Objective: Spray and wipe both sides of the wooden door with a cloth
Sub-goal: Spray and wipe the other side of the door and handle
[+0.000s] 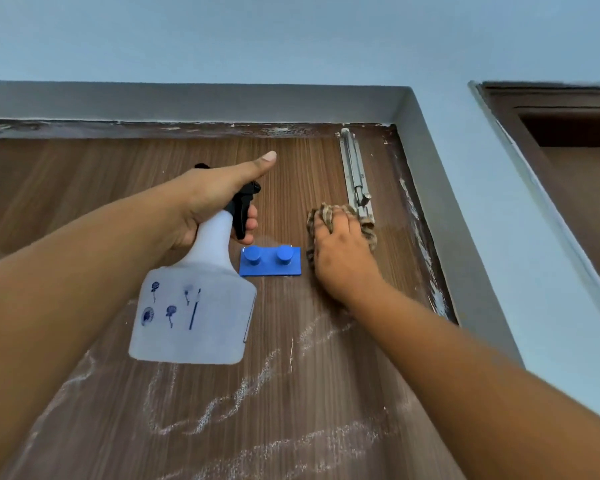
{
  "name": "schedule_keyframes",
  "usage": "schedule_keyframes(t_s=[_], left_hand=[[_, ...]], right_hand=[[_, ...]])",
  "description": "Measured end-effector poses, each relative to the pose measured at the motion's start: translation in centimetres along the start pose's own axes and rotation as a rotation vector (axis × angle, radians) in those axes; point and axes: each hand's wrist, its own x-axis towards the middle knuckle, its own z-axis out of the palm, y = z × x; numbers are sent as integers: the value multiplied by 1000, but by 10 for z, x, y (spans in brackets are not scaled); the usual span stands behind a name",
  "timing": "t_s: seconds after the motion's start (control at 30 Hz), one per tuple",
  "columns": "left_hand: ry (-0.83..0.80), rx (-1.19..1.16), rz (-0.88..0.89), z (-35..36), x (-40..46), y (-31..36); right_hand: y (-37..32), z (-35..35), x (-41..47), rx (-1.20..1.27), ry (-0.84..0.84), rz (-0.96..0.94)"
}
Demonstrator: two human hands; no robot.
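Both forearms reach up from the bottom corners toward the wooden door (pixel 84 174), whose lower panel carries white streaks (pixel 243 389) of dried residue in loops and smears. Of the two hands, the left hand (pixel 215 199) is curled round the neck of a translucent spray bottle (pixel 194 317) with blue flower prints, fingers wrapped over the black trigger (pixel 243 213), thumb pointing straight up. Just right of the bottle sits a blue two-peg hook (pixel 270 260) fixed to the door. Right of that, the right hand (pixel 342 251) presses a striped cloth (pixel 326 213) flat against the wood, fingers spread over it, touching the foot of a metal slide bolt (pixel 355 174). Bare wood lies open up to the door's top edge, where a grey frame (pixel 426 174) borders it above and on the right, scuffed with white marks. Beyond are the blue wall (pixel 291 36) and a second dark doorway (pixel 568 133).
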Motion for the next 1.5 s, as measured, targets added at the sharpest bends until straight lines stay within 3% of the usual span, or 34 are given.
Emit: schedule_keyframes(t_s=[0.13,0.27,0.5,0.67,0.97,1.17,1.3,1.4,1.5], left_hand=[[13,-20,44,1,3,0],[0,-50,48,7,5,-11],[-15,-112,79,14,12,-27],[-28,-101,75,21,13,-31],[34,-24,113,15,23,3],[-9,44,39,23,37,28],[-173,153,-59,58,38,41],[-260,189,-74,81,44,51],[-242,240,-40,108,52,62]], right_hand=[[-6,-13,53,-65,-56,72],[-8,-10,103,37,-35,162],[5,-27,157,1,-105,160],[3,-16,126,58,-16,99],[46,-3,-30,96,14,-167],[77,-6,-53,63,59,68],[70,-6,-55,79,105,187],[66,-7,-58,103,84,246],[66,-13,-59,106,7,253]])
